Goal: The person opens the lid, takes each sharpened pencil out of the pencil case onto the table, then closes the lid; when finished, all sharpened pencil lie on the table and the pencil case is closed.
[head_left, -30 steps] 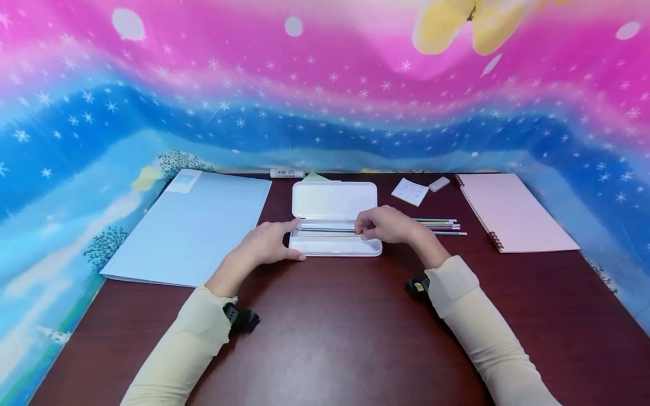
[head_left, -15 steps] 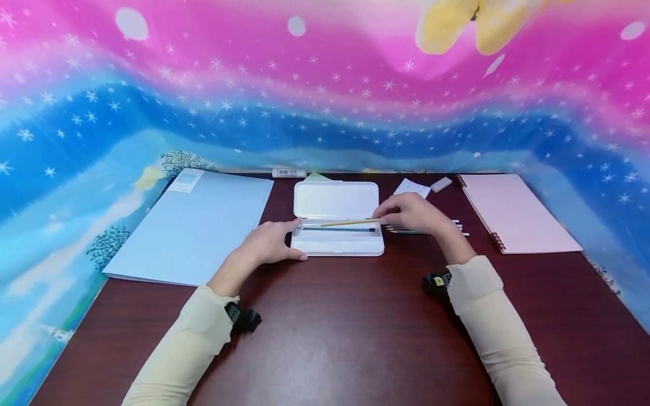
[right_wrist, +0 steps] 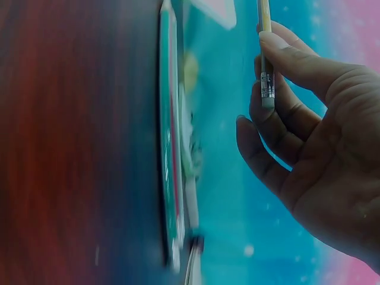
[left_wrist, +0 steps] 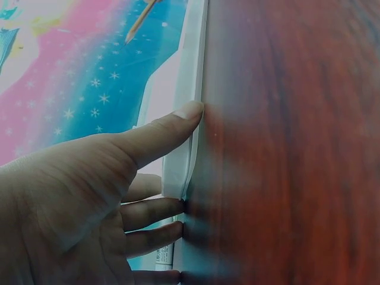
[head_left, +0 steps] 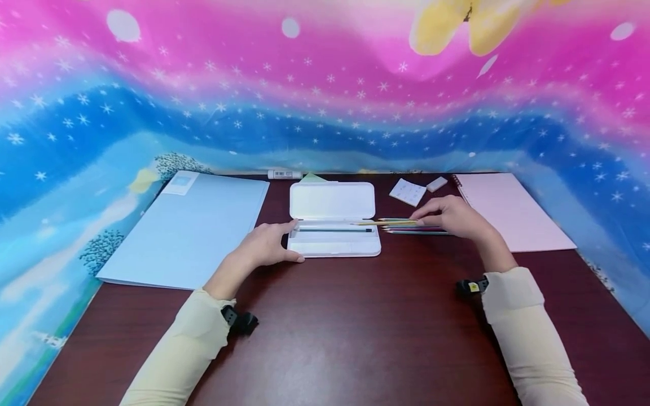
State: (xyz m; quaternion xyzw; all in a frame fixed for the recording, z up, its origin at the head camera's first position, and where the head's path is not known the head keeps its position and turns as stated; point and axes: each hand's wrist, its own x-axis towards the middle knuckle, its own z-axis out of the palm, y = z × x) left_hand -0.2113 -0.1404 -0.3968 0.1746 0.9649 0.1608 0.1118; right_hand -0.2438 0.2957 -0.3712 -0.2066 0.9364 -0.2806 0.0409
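Note:
An open white pencil case [head_left: 332,243] lies at the table's middle with one dark pencil [head_left: 335,229] in its tray. My left hand [head_left: 269,245] steadies the case's left end, thumb [left_wrist: 172,122] straight along the front wall of the case [left_wrist: 178,160] and fingers straight against the end. My right hand [head_left: 452,217] pinches a yellow pencil [head_left: 386,223] by its eraser end [right_wrist: 265,65]. It holds the pencil level just right of the case, over several coloured pencils [head_left: 416,230] lying on the table [right_wrist: 169,148].
A light blue folder [head_left: 188,225] lies left of the case and a pink spiral notebook [head_left: 508,208] at the right. Behind the case are a sticky-note pad [head_left: 408,192], an eraser [head_left: 437,184] and a glue stick [head_left: 284,174]. A bright printed cloth hangs behind the dark wooden table [head_left: 345,327].
My right hand lifted the yellow pencil out of the case and carried it right, over the loose pencils. The left hand stayed on the case.

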